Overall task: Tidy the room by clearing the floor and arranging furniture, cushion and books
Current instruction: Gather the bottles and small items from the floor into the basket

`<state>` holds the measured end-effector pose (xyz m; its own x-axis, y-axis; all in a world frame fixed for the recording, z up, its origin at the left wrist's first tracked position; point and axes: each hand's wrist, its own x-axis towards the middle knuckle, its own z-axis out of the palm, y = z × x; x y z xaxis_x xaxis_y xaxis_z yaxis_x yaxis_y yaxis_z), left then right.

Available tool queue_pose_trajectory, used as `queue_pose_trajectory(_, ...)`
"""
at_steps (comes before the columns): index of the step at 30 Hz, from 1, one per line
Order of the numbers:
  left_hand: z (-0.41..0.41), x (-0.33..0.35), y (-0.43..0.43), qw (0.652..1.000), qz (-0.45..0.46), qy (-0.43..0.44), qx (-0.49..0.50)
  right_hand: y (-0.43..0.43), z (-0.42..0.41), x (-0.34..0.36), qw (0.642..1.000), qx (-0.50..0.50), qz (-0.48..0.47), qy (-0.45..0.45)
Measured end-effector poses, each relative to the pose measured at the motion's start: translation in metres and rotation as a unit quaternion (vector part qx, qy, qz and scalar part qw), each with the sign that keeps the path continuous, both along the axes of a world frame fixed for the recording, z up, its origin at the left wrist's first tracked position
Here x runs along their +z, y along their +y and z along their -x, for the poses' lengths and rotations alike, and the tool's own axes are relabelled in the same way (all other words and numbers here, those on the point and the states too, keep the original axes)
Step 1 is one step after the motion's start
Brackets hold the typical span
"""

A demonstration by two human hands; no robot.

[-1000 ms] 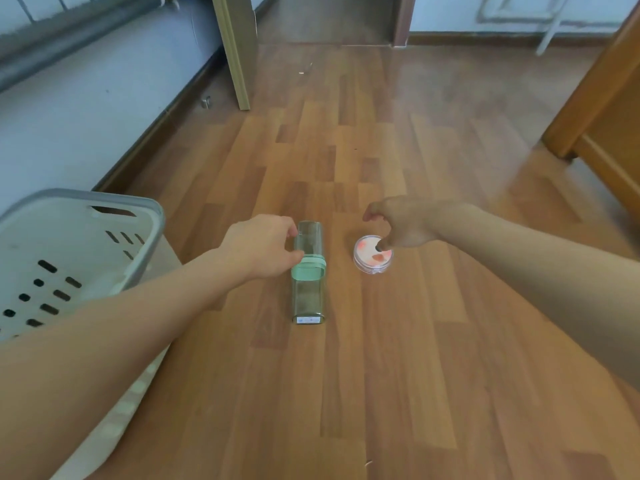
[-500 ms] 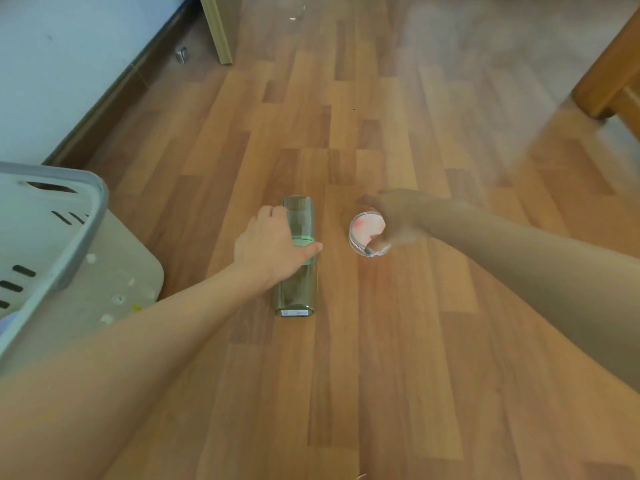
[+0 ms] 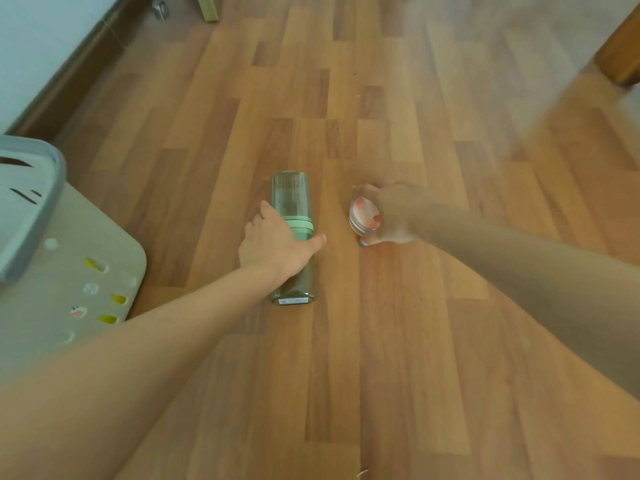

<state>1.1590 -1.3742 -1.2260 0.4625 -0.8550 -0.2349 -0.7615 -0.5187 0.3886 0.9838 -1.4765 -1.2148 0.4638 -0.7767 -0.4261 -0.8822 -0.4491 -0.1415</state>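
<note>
A tall clear green bottle [image 3: 290, 192] with a light green band lies on its side on the wooden floor, in the middle of the view. My left hand [image 3: 277, 245] wraps over its middle and grips it, thumb on the right side. Just to the right, a small round clear container [image 3: 363, 216] with a pink and red pattern is tipped up on its edge. My right hand [image 3: 391, 213] holds it between fingers and thumb.
A pale laundry basket [image 3: 31, 209] with a grey rim and slotted side stands at the left edge. A white wall with dark skirting [image 3: 69, 81] runs along the upper left. A wooden furniture leg [image 3: 620, 57] shows at the upper right.
My left hand has closed over the bottle's middle. My right hand has tipped the round container up off the floor. The view has moved closer and lower.
</note>
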Motion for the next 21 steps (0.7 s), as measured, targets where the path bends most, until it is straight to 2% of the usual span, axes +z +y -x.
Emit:
queue_pose_trajectory(2, -0.001, -0.002, 0.000, 1.000, 0.013, 0.003, -0.003, 0.005, -0.002, 0.003, 1.000, -0.007, -0.003, -0.014)
queue_pose_trajectory(6, -0.002, -0.004, 0.003, 1.000, 0.027, 0.000, -0.013, 0.015, -0.001, 0.008, 0.999, -0.009, 0.037, 0.015)
queue_pose_trajectory(11, -0.007, 0.004, 0.008, 0.999, 0.036, 0.015, -0.023, 0.023, -0.012, 0.016, 0.999, -0.004, 0.033, 0.004)
queue_pose_trajectory(21, -0.035, 0.055, 0.033, 0.995, 0.084, 0.018, -0.046, 0.043, -0.034, 0.059, 0.998, 0.006, 0.065, -0.024)
